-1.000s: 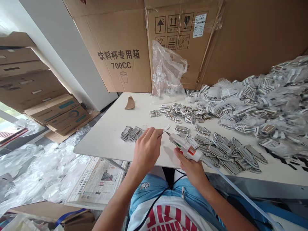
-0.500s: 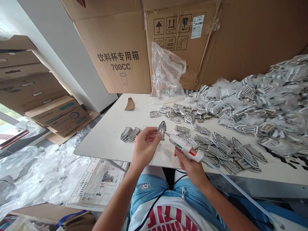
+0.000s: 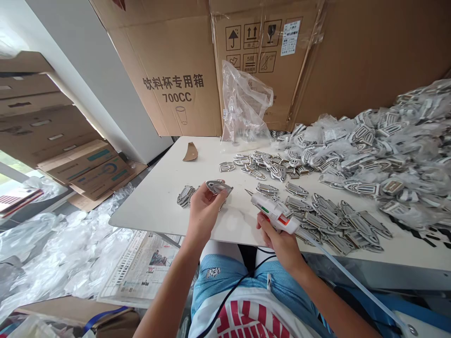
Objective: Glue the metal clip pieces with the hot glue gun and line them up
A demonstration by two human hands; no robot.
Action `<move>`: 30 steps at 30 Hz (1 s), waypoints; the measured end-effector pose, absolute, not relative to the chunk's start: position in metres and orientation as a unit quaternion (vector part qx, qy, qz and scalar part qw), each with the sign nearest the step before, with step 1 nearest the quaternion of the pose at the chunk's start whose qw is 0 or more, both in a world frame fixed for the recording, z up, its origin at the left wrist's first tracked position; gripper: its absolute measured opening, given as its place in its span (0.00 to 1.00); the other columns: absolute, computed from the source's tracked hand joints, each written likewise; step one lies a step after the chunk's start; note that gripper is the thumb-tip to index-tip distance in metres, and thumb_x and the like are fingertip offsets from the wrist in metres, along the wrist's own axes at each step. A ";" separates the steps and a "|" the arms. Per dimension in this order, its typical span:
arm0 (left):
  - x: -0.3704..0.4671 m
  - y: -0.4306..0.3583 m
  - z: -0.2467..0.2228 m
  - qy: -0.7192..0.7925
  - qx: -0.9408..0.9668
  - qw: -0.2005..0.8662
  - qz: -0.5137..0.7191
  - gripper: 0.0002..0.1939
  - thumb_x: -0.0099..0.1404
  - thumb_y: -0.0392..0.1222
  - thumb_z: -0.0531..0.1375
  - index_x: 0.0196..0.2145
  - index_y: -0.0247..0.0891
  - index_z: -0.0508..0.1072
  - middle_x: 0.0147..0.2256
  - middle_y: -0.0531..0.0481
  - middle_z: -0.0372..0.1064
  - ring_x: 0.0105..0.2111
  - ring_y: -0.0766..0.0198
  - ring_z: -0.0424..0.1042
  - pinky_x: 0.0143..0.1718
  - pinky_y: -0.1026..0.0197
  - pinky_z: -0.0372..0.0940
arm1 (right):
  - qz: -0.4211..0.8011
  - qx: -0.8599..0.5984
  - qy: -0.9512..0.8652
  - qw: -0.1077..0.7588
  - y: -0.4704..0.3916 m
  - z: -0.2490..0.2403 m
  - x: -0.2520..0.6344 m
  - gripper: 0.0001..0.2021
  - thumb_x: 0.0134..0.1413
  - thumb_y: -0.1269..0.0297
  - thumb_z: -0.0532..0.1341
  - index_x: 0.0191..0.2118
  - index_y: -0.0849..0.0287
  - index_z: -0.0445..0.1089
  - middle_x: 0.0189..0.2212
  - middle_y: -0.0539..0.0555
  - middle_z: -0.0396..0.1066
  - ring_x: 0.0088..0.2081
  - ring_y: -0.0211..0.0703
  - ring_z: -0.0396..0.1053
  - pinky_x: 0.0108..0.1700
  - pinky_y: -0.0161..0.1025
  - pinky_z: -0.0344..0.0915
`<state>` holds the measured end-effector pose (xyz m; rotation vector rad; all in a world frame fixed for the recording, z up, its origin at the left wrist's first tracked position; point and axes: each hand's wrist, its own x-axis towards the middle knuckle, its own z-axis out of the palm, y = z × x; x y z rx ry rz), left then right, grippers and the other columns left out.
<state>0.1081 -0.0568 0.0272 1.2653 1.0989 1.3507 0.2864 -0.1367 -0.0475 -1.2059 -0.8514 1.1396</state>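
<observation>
Head view: gap between left fingers [image 3: 220,197] and glue gun [image 3: 272,211].

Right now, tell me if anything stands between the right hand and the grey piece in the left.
Only the glue gun in the right hand; past its tip, nothing visible blocks the grey piece.

The person's left hand [image 3: 204,211] had drawn away from the glue gun [image 3: 276,213], over toward the small cluster of grey pieces [image 3: 185,196] at the left of the worktop [image 3: 151,197], covering more of it than before. The ornate piece [image 3: 219,187] it held, upright just beside the nozzle [image 3: 248,192] a moment earlier, had tipped toward flat, well apart from that tip. The gun had shifted slightly rightward.
</observation>
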 end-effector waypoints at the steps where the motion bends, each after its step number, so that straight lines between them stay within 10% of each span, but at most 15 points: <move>1: 0.108 -0.057 0.027 0.451 0.511 0.478 0.554 0.14 0.62 0.44 0.71 0.44 0.38 0.79 0.41 0.48 0.79 0.43 0.61 0.77 0.43 0.63 0.69 | 0.489 -0.521 -0.367 0.596 -0.137 -0.048 0.286 0.21 0.59 0.42 0.70 0.36 0.56 0.70 0.19 0.44 0.59 0.19 0.32 0.48 0.20 0.35 0.48; 5: 0.107 -0.057 0.027 0.460 0.493 0.499 0.544 0.16 0.61 0.47 0.72 0.43 0.40 0.76 0.39 0.50 0.77 0.34 0.65 0.74 0.33 0.65 0.65 | 0.489 -0.533 -0.366 0.585 -0.137 -0.050 0.286 0.23 0.59 0.40 0.69 0.34 0.56 0.70 0.18 0.42 0.55 0.19 0.33 0.47 0.21 0.34 0.47; 30: 0.098 -0.047 0.016 0.510 0.594 0.431 0.448 0.20 0.61 0.46 0.71 0.50 0.39 0.82 0.39 0.45 0.82 0.42 0.56 0.81 0.47 0.55 0.76 | 0.486 -0.581 -0.384 0.528 -0.139 -0.048 0.289 0.25 0.58 0.36 0.67 0.34 0.56 0.73 0.15 0.42 0.53 0.20 0.37 0.49 0.24 0.38 0.51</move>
